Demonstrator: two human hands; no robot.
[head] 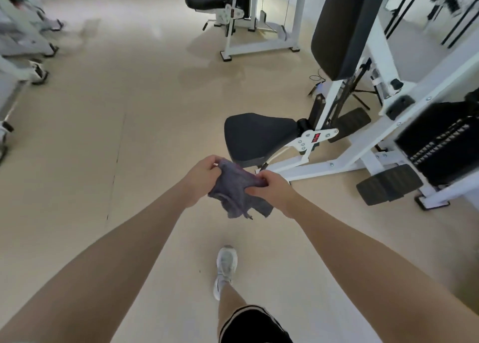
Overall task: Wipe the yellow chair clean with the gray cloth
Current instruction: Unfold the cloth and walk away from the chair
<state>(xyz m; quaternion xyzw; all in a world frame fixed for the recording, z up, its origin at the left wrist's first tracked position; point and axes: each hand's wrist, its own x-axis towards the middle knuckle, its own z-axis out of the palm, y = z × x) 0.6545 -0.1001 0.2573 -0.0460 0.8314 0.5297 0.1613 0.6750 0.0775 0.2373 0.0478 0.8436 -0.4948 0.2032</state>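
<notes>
The gray cloth [237, 192] hangs crumpled between both hands in front of me, above the floor. My left hand [201, 178] grips its upper left edge with curled fingers. My right hand [272, 191] pinches its right side. No yellow chair is in view. The nearest seat is a black padded one [255, 135] on a white gym machine, just beyond the cloth.
A white gym machine [363, 145] with black back pad, weight stack and foot pedals stands at right. A second white machine with a black seat [204, 0] is at the back. More equipment lines the left edge. Beige floor [103, 135] lies between; my shoe [225, 270] is below.
</notes>
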